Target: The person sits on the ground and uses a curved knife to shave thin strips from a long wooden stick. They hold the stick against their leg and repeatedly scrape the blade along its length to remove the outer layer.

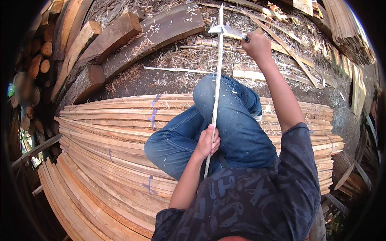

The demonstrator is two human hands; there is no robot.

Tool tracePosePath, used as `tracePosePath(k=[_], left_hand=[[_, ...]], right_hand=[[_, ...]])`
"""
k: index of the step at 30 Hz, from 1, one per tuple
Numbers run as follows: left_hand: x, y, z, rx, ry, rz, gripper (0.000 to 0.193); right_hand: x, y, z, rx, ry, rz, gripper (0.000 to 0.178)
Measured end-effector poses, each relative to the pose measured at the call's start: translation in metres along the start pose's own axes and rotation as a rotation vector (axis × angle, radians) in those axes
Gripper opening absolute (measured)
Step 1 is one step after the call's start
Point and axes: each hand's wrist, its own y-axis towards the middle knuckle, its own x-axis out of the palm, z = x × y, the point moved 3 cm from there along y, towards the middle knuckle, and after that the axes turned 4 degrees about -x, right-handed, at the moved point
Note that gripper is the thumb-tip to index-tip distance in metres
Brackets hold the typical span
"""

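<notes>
Round logs (46,49) are lying stacked at the far left edge, and thick timber beams (152,34) are curving across the upper left in the fisheye view. Long wooden slats (116,168), bundled with purple ties (149,185), are lying beneath and beside the seated person and are extending past both sides of the jeans (237,120). The left hand (208,142) is closing around the near portion of a thin, pale wooden stick (219,66), with the fingers wrapping it above its lower end. The stick is running away from the person, passing over a bent knee and extending well beyond the left hand toward the upper edge. A metal blade (228,30) is crossing the stick near its far end; whether the edge is biting into the wood is not distinguishable. The right hand (257,46) is gripping the blade's handle just right of the stick, without touching the stick itself. Pale shavings (177,82) are covering the ground ahead, and a bundle of thin strips (348,30) is standing at the upper right.
</notes>
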Motion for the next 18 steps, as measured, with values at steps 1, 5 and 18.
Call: tracePosePath(k=[1, 5, 18], left_hand=[[0.001, 0.001, 0.002, -0.005, 0.0, -0.011, 0.058], [-0.001, 0.005, 0.004, -0.03, -0.052, -0.04, 0.058], [-0.007, 0.003, 0.0, -0.043, -0.125, -0.089, 0.059]], right_hand=[[-0.004, 0.023, 0.016, 0.086, -0.068, -0.064, 0.021], [0.019, 0.005, -0.022, 0.011, 0.13, -0.037, 0.023], [0.008, 0.011, 0.031, 0.267, 0.246, -0.027, 0.03]])
